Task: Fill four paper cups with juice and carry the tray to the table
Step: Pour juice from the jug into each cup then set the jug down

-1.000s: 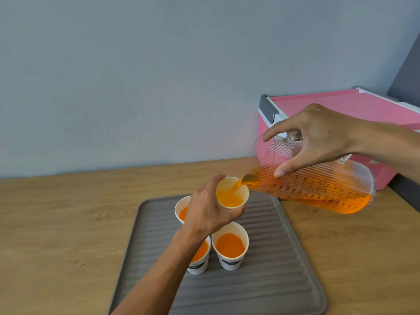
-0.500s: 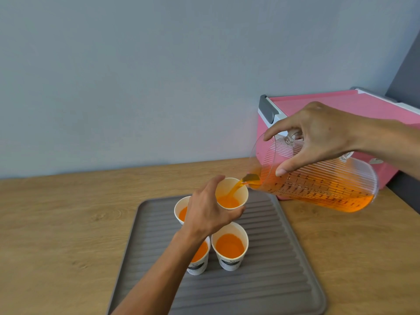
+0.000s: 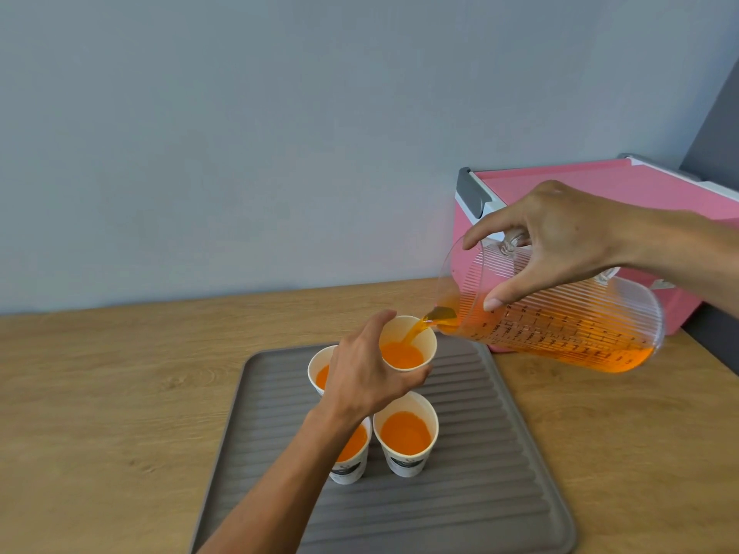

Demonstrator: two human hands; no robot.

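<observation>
Several white paper cups with orange juice stand on a grey ribbed tray [image 3: 472, 493]. My left hand [image 3: 370, 373] grips the far right cup [image 3: 414, 345] at its rim and wall. My right hand [image 3: 556, 241] holds a clear ribbed jug [image 3: 572, 325] by its handle, tilted with its spout over that cup. A thin stream of juice runs from the spout into the cup. The near right cup [image 3: 406, 433] is in plain sight. My left wrist partly covers the far left cup [image 3: 320, 373] and the near left cup [image 3: 354, 457].
The tray lies on a wooden counter [image 3: 100, 393] against a pale blue-grey wall. A pink box [image 3: 600, 185] with a grey handle and white trim stands at the back right, just behind the jug. A dark surface edges the far right.
Juice has kept running into the held cup and its level looks a little higher. Both hands and the jug stay almost where they were.
</observation>
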